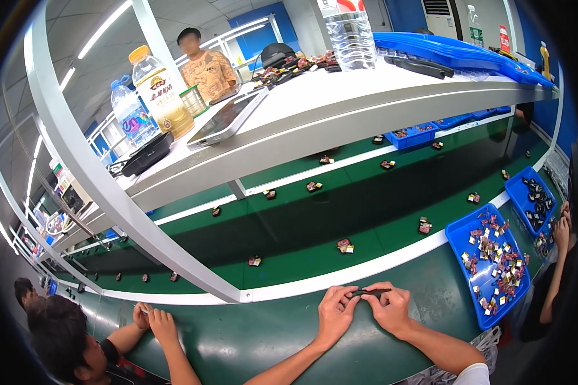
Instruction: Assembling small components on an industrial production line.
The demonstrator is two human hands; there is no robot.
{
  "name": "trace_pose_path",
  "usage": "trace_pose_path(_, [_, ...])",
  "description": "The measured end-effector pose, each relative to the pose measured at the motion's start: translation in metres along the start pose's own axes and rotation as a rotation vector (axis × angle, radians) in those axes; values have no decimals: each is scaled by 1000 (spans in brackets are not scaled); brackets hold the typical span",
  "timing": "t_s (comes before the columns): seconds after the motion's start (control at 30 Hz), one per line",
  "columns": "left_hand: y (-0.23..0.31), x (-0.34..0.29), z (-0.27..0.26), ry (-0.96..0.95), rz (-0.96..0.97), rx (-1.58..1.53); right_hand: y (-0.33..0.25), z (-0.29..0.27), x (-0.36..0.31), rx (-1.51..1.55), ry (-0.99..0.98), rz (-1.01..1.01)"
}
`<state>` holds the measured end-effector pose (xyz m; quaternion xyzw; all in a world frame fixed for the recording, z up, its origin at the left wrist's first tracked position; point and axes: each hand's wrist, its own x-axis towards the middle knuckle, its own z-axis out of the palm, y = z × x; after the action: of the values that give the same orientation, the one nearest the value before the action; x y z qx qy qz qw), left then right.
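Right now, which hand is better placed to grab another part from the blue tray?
Probably the right hand. Both hands pinch the small dark part, but the blue tray of loose parts lies on the right side, much nearer than to the left hand, which would have to cross over.

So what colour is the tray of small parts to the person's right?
Blue tray, seen clearly in the head view.

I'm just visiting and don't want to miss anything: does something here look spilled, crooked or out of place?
Nothing stands out. Both hands, left and right, hold a small dark part over the green bench. Loose parts sit inside the blue tray, and others lie spaced along the belt.
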<state>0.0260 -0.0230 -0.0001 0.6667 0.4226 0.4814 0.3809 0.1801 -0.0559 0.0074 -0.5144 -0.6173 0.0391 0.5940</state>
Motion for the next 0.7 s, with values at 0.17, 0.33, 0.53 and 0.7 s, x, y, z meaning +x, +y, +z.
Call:
trace_pose_path(0.17, [1,0,0,16,6,15,-5,-1,2,-25,-25,24])
trace_pose_path(0.33, [0,2,2,44,9,17,-2,0,3,-28,-22,13])
trace_pose_path(0.53, [-1,1,2,41,2,24,-5,0,2,-32,-24,12])
trace_pose_path(0.7, [-1,1,1,37,5,31,-6,-1,2,-53,-37,38])
